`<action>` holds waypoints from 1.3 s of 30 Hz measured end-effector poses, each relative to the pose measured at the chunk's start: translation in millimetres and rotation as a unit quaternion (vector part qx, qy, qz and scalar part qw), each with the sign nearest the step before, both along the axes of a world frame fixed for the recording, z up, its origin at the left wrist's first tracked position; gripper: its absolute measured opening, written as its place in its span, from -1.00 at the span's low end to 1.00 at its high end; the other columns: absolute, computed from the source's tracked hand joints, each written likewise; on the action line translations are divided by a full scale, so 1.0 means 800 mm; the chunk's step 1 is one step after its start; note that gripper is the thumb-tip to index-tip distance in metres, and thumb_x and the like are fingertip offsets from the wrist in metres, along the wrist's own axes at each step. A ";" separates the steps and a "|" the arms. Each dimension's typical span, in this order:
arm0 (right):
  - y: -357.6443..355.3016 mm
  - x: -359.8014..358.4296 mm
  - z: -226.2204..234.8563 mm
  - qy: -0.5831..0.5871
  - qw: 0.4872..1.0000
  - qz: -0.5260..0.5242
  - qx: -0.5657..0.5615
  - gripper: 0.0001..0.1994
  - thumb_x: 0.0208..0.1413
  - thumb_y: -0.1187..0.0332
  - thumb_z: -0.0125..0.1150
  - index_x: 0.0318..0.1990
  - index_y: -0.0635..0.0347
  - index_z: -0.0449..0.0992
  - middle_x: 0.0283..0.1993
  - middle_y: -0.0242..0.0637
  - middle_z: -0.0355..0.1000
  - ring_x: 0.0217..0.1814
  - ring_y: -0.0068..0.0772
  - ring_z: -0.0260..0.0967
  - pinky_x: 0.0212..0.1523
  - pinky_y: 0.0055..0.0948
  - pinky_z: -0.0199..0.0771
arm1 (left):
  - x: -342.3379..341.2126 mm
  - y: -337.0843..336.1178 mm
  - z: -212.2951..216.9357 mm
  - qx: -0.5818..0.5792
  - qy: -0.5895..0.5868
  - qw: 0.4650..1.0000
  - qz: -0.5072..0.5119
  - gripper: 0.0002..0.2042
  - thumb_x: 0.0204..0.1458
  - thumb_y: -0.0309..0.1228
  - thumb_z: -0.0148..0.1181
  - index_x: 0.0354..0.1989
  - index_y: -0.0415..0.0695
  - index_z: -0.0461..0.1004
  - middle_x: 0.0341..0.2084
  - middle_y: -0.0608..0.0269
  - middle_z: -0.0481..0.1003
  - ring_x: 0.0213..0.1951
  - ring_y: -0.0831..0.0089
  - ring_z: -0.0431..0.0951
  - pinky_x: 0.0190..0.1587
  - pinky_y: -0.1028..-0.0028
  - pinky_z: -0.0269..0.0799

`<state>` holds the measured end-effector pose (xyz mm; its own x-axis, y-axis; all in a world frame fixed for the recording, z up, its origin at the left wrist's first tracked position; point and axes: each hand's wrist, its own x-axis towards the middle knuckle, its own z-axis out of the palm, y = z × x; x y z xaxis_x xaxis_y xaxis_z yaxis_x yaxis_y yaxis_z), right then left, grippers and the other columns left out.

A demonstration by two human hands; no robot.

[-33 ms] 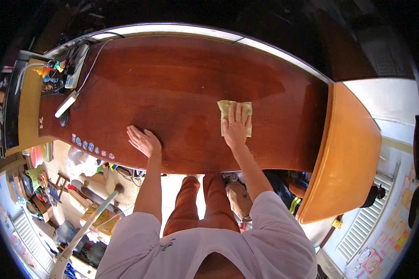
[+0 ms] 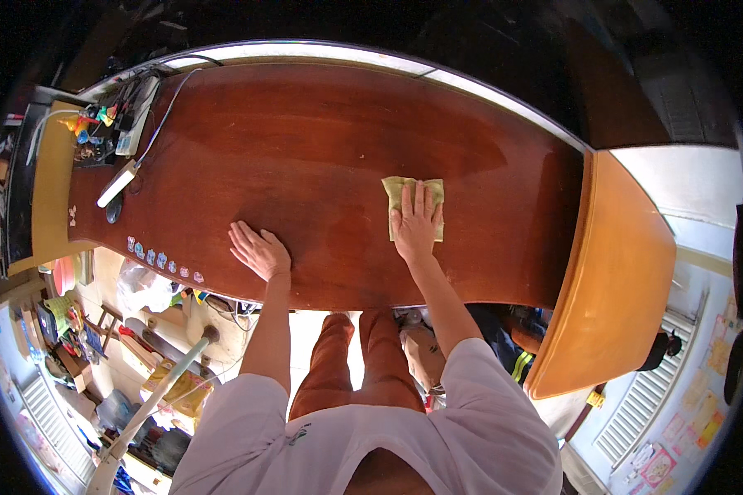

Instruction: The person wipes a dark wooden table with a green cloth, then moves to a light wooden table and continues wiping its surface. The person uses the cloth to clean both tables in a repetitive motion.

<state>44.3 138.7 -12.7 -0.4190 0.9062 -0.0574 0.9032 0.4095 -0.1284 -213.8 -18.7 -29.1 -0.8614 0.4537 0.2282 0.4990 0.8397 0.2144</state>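
The right hand (image 2: pixel 415 229) lies flat on a yellowish-green cleaning cloth (image 2: pixel 395 196), palm down, its fingers stretched forward and slightly spread; it presses the cloth from above, with no fingers curled around it. The cloth is spread, roughly square, on the reddish-brown wooden bench (image 2: pixel 305 132), right of the middle and back from the front edge; its corners show around the hand.

The left hand (image 2: pixel 262 252) is open, palm down on the bare wood near the front edge, fingers pointing forward and to the left, holding nothing.

A curved row of small stickers (image 2: pixel 162 260) runs along the front edge at the left (pale blue ones first, pinkish ones nearer the hand). Beyond them, a dark computer mouse (image 2: pixel 114 209) sits just beside a white bar-shaped device (image 2: pixel 117 184) with a cable (image 2: pixel 164 120). At the right end stands a glossy orange-brown panel (image 2: pixel 611 272).
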 end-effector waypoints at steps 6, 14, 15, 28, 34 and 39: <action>0.104 -0.092 -0.008 0.030 0.996 0.048 0.062 -0.41 0.32 0.02 -0.18 0.43 -0.01 0.01 0.53 -0.23 -0.16 0.55 -0.11 -0.24 0.45 0.14 -0.24 | 0.004 -0.001 0.016 -0.012 -0.026 1.000 -0.004 -0.46 0.16 -0.27 -0.08 0.31 -0.23 0.19 0.36 0.13 0.13 0.40 0.21 0.04 0.42 0.08 -0.16; 0.168 -0.136 0.002 -0.001 0.997 0.074 0.034 -0.42 0.35 0.02 -0.22 0.45 -0.03 -0.02 0.54 -0.28 -0.19 0.58 -0.19 -0.30 0.49 0.04 -0.28 | 0.003 0.003 0.021 -0.014 -0.019 1.000 -0.009 -0.45 0.13 -0.27 -0.05 0.30 -0.22 0.20 0.35 0.12 0.14 0.39 0.17 0.05 0.41 0.05 -0.15; 0.153 -0.119 0.000 0.007 0.995 0.090 0.038 -0.42 0.36 0.02 -0.22 0.45 -0.02 -0.02 0.54 -0.28 -0.19 0.58 -0.19 -0.30 0.49 0.03 -0.29 | 0.003 0.002 0.021 -0.015 -0.017 1.000 -0.011 -0.45 0.13 -0.27 -0.04 0.30 -0.22 0.20 0.34 0.12 0.14 0.39 0.17 0.06 0.41 0.05 -0.14; 0.095 -0.066 0.013 -0.070 0.993 0.090 0.014 -0.38 0.35 0.03 -0.24 0.46 0.09 -0.08 0.55 -0.20 -0.27 0.58 -0.12 -0.31 0.48 0.05 -0.25 | 0.003 0.000 0.024 -0.019 -0.029 0.999 0.005 -0.44 0.10 -0.28 -0.02 0.29 -0.22 0.20 0.33 0.11 0.16 0.38 0.15 0.07 0.41 0.04 -0.14; 0.181 -0.122 -0.001 -0.032 0.997 0.050 0.051 -0.40 0.36 0.03 -0.27 0.45 0.10 -0.06 0.55 -0.22 -0.24 0.58 -0.15 -0.32 0.49 0.03 -0.27 | 0.001 0.004 0.022 -0.020 -0.030 0.999 -0.004 -0.44 0.11 -0.27 -0.03 0.29 -0.22 0.20 0.33 0.10 0.16 0.38 0.16 0.06 0.41 0.05 -0.15; 0.064 -0.059 0.015 -0.039 0.993 0.113 -0.001 -0.39 0.36 0.06 -0.25 0.46 0.12 -0.11 0.55 -0.15 -0.27 0.58 -0.07 -0.33 0.46 0.10 -0.19 | 0.000 -0.001 0.021 -0.015 -0.021 1.000 -0.005 -0.44 0.11 -0.27 -0.03 0.30 -0.23 0.19 0.33 0.09 0.16 0.38 0.15 0.07 0.41 0.06 -0.14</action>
